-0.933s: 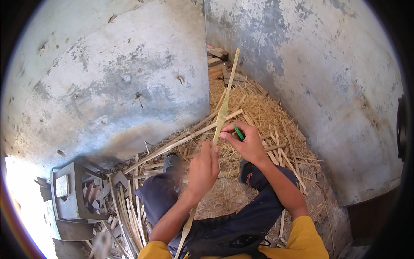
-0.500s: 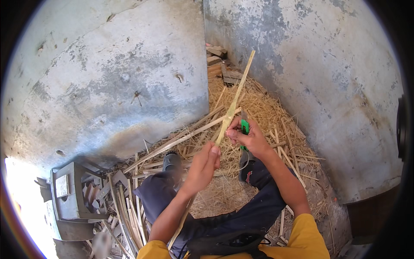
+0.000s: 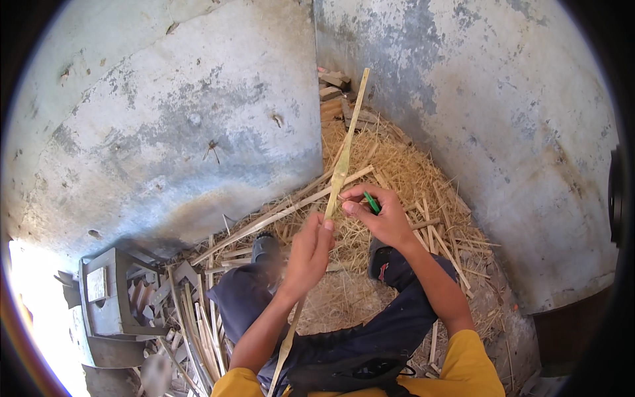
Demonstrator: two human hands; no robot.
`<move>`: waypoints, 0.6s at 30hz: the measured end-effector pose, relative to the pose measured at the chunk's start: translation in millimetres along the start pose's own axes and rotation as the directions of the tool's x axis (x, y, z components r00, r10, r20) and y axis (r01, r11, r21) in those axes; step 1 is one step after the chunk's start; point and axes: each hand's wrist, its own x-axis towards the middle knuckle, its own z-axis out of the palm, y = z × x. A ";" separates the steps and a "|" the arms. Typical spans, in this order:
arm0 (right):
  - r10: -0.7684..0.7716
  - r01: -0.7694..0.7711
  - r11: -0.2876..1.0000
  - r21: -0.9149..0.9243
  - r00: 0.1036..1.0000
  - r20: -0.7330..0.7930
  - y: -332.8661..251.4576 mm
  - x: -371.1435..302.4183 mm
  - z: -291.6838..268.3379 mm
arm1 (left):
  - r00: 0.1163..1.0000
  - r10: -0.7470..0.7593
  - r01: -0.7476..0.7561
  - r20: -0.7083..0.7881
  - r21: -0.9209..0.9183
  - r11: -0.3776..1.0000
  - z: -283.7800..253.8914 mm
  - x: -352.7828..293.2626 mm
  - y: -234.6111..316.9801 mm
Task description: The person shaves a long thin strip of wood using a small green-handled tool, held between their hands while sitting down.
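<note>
A long, pale bamboo strip [image 3: 340, 173] slants up and away in front of me, with a wider knot partway along. My left hand [image 3: 309, 255] is closed around it below the knot, thumb on top, and the lower length runs down past my left forearm toward my lap. Beside the strip, my right hand [image 3: 382, 218] is closed on a green utility knife [image 3: 372, 203]. The knife lies mostly within the palm, and its blade cannot be made out. The right thumb and fingertips are at the strip's right edge, just above the left hand; whether they touch it is unclear.
Straw-like shavings [image 3: 410, 162] cover the floor in the corner, with loose bamboo strips [image 3: 281, 210] across them. More strips [image 3: 202, 331] lie at lower left beside a grey metal box-like frame [image 3: 109, 301]. Peeling plaster walls [image 3: 198, 119] meet ahead. Wood pieces [image 3: 333, 81] sit in the corner.
The strip has swung to a steeper angle, its far tip moving left. My right hand has shifted slightly left and turned, so less of the green knife shows and its blade is out of sight.
</note>
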 end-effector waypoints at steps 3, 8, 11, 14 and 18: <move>0.075 -0.074 0.997 -0.027 0.997 0.024 -6.3 -1.4 -5.1 | 0.999 -0.037 0.037 -0.008 0.016 0.999 -0.3 1.0 0.1; 0.029 -0.046 0.991 0.126 0.990 0.135 -3.5 -4.3 -9.9 | 0.998 -0.047 0.050 -0.037 0.074 0.996 0.9 1.3 20.7; 0.151 -0.195 0.962 0.193 0.964 0.220 -9.4 -5.0 -14.3 | 0.996 -0.041 0.049 -0.075 0.111 0.993 0.8 1.3 23.1; 0.331 -0.392 0.897 0.204 0.902 0.276 -28.1 -6.0 -19.1 | 0.999 -0.007 0.015 -0.048 0.150 0.989 -0.7 2.9 17.0; 0.181 -0.216 0.964 0.158 0.961 0.207 -21.7 -6.6 -20.1 | 1.000 0.014 -0.015 0.007 0.164 0.986 -3.2 4.8 14.7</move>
